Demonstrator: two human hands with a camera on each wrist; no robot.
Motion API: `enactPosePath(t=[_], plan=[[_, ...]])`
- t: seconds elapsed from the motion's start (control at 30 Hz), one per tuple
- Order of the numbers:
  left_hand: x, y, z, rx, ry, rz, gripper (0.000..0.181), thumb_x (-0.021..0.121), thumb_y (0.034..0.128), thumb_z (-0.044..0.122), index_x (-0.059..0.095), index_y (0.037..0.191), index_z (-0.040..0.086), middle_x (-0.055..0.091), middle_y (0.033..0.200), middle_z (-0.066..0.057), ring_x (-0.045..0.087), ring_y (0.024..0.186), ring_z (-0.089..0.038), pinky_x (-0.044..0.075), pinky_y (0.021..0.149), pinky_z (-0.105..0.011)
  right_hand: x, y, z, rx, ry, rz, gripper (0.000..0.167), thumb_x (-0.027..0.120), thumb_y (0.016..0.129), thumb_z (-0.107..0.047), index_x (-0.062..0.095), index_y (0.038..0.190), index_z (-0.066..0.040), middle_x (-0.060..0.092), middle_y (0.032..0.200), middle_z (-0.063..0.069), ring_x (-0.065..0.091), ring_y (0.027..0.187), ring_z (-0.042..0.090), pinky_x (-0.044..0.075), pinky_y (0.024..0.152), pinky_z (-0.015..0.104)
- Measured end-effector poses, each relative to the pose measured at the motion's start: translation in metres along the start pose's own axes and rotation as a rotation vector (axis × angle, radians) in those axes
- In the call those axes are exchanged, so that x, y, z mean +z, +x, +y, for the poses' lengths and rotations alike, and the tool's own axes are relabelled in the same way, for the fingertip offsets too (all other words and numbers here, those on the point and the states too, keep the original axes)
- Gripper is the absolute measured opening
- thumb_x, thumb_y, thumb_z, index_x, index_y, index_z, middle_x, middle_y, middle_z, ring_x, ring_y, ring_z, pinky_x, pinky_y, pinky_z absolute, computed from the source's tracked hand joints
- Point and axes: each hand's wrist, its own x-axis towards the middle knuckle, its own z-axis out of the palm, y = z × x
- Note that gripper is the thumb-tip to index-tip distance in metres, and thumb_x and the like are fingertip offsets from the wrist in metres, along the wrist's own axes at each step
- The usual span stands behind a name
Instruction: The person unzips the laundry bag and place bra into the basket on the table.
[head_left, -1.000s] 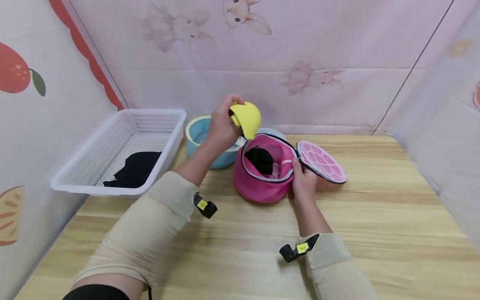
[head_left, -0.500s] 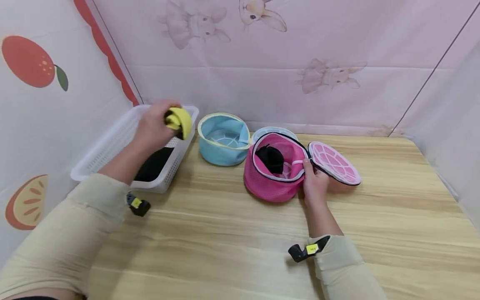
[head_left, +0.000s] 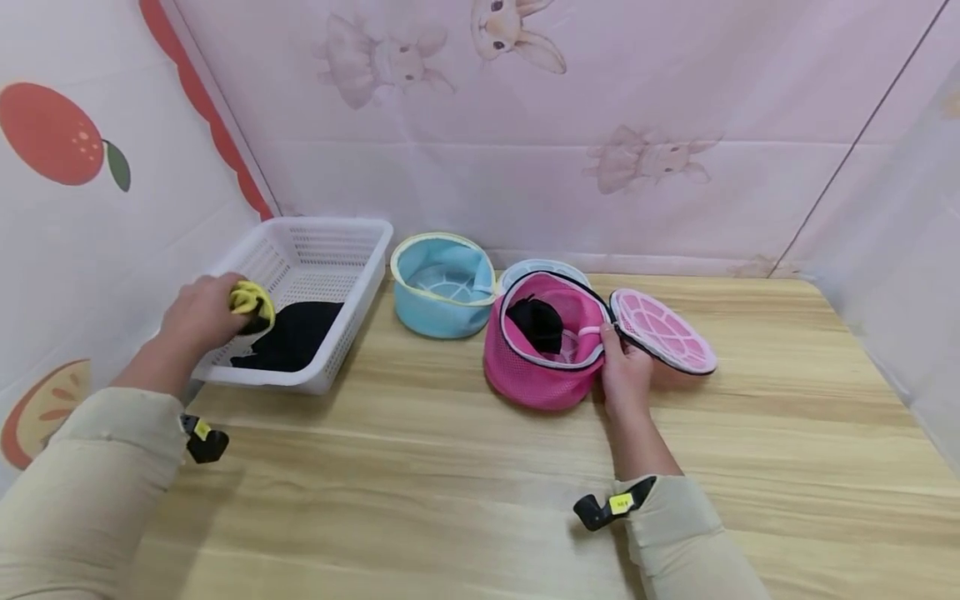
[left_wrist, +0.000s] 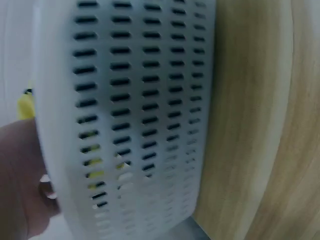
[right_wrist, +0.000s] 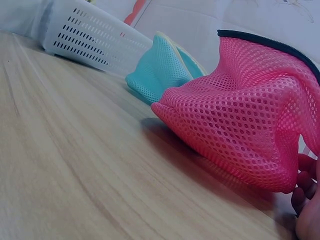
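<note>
My left hand (head_left: 201,312) holds a folded yellow bra (head_left: 252,304) with a dark inner side, over the near left part of a white plastic basket (head_left: 341,364). A black garment (head_left: 296,337) lies in that basket. In the left wrist view, the basket's slotted wall (left_wrist: 135,100) hides most of the bra. My right hand (head_left: 628,375) pinches the rim of a pink mesh laundry bag (head_left: 536,390), near the hinge of its lid (head_left: 663,331). Inside the bag sits a black, cup-shaped garment (head_left: 536,325). The right wrist view shows the bag's wall (right_wrist: 240,125) and some fingertips.
A blue mesh laundry bag (head_left: 442,315) with a yellow rim stands open between the basket and the pink bag. Its pale blue lid (head_left: 543,268) lies behind the pink bag. Printed fabric walls (head_left: 480,183) enclose the wooden table (head_left: 420,467) at the back and sides.
My left hand has carried the yellow bra leftward, from above the bags to the basket, and lowered it. The right hand keeps its hold on the pink bag.
</note>
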Motion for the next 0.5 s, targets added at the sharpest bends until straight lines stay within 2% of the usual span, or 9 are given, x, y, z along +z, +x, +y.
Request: enactPosePath(t=[0.1, 0.17, 0.27, 0.33, 0.4, 0.5], plan=[[0.009, 0.002, -0.012, 0.003, 0.020, -0.161, 0.067, 0.065, 0.0875, 0.027, 0.035, 0.140, -0.003, 0.049, 0.114, -0.036, 0.050, 0.096, -0.050, 0.045, 0.071, -0.059, 0.000, -0.001, 0.001, 0.006, 0.012, -0.010, 0.048, 0.063, 0.095, -0.035, 0.059, 0.132, -0.004, 0.062, 0.128, 0.009, 0.058, 0.110, 0.004, 0.045, 0.101, 0.020], [0.013, 0.005, -0.016, 0.014, -0.003, -0.226, 0.081, 0.066, 0.0856, 0.025, 0.023, 0.146, -0.008, 0.048, 0.117, -0.040, 0.051, 0.097, -0.050, 0.044, 0.077, -0.061, 0.001, -0.001, 0.002, 0.012, 0.016, -0.012, 0.048, 0.063, 0.096, -0.035, 0.059, 0.132, -0.004, 0.062, 0.128, 0.009, 0.058, 0.110, 0.005, 0.045, 0.100, 0.020], [0.017, 0.010, -0.017, 0.017, -0.086, -0.239, 0.098, 0.068, 0.0822, 0.020, 0.005, 0.149, -0.014, 0.043, 0.121, -0.043, 0.049, 0.098, -0.046, 0.042, 0.083, -0.058, 0.001, -0.002, 0.002, 0.026, 0.017, -0.011, 0.048, 0.063, 0.095, -0.035, 0.059, 0.133, -0.005, 0.062, 0.129, 0.008, 0.058, 0.110, 0.004, 0.046, 0.100, 0.020], [0.016, 0.011, -0.017, 0.013, -0.144, -0.229, 0.104, 0.069, 0.0807, 0.017, -0.002, 0.150, -0.012, 0.042, 0.121, -0.041, 0.048, 0.096, -0.044, 0.043, 0.080, -0.053, 0.001, -0.002, 0.002, 0.029, 0.012, -0.009, 0.048, 0.063, 0.095, -0.035, 0.059, 0.133, -0.005, 0.062, 0.129, 0.009, 0.058, 0.110, 0.005, 0.046, 0.100, 0.020], [0.014, 0.012, -0.017, 0.011, -0.186, -0.229, 0.104, 0.068, 0.0808, 0.015, -0.003, 0.152, -0.010, 0.041, 0.123, -0.038, 0.047, 0.097, -0.042, 0.044, 0.076, -0.047, 0.001, -0.001, 0.002, 0.025, 0.013, -0.007, 0.049, 0.063, 0.095, -0.035, 0.058, 0.133, -0.005, 0.062, 0.130, 0.009, 0.057, 0.112, 0.006, 0.045, 0.101, 0.021], [0.010, 0.010, -0.015, 0.006, -0.234, -0.277, 0.099, 0.066, 0.0847, 0.017, -0.001, 0.153, -0.008, 0.041, 0.125, -0.034, 0.047, 0.099, -0.040, 0.045, 0.075, -0.041, 0.000, 0.000, 0.001, 0.008, 0.015, -0.006, 0.049, 0.063, 0.095, -0.035, 0.057, 0.134, -0.005, 0.061, 0.131, 0.009, 0.057, 0.114, 0.006, 0.044, 0.103, 0.022]])
